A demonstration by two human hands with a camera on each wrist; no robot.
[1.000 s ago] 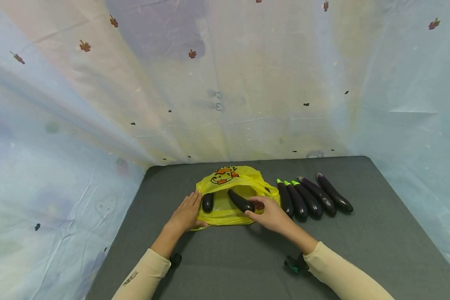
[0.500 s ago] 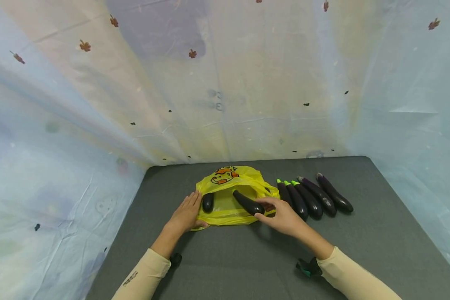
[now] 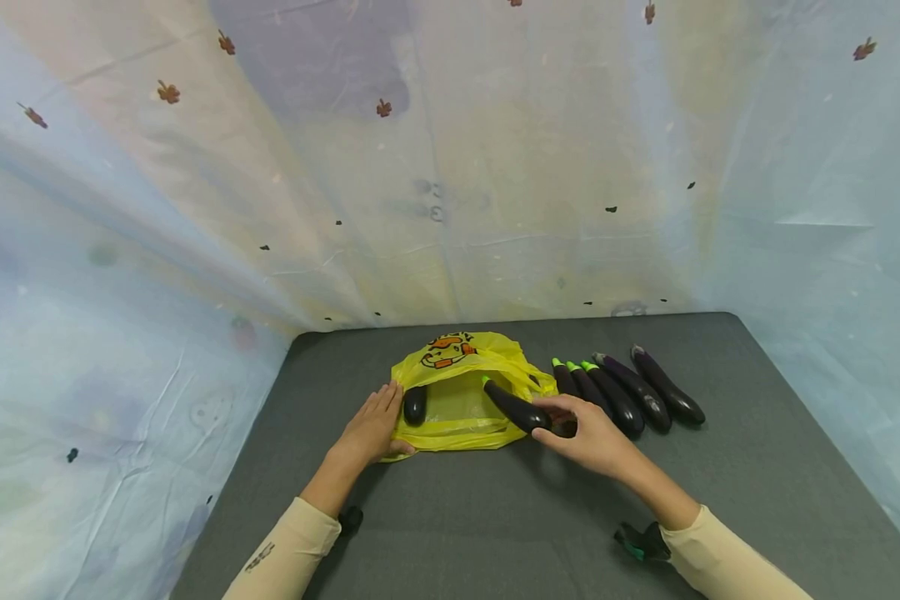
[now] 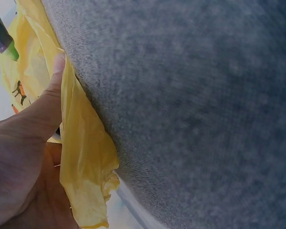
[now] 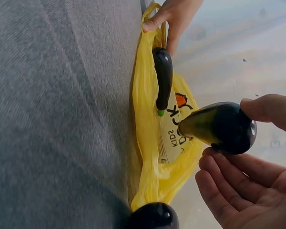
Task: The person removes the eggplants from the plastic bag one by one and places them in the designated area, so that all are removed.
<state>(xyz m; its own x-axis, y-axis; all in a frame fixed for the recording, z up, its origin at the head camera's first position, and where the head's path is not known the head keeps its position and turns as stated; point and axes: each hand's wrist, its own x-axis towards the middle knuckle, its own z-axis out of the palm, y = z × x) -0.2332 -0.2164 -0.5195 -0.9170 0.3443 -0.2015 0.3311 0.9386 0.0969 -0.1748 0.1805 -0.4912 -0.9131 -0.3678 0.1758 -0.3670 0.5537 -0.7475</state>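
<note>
A yellow plastic bag (image 3: 461, 400) lies on its side, its mouth spread toward me. Its left edge is held by my left hand (image 3: 372, 425), with the thumb at the rim. Just inside the bag beside that hand rests one dark eggplant (image 5: 163, 78). My right hand (image 3: 581, 433) grips another eggplant (image 3: 516, 407) by its thick end, between thumb and fingertips. That eggplant's green stem end points up and left, in front of the bag's mouth near its right side. In the right wrist view its round end (image 5: 236, 129) sits between thumb and fingers.
Several eggplants (image 3: 618, 400) lie in a row right of the bag, some partly behind my right hand. The outermost eggplant (image 3: 667, 387) lies at the row's right end. All rest on a grey table (image 3: 457, 525), with a patterned curtain (image 3: 495, 208) behind it.
My right hand has moved right with the eggplant, drawing it from the middle of the bag's mouth toward the right edge. The left hand and the bag have stayed in place.
</note>
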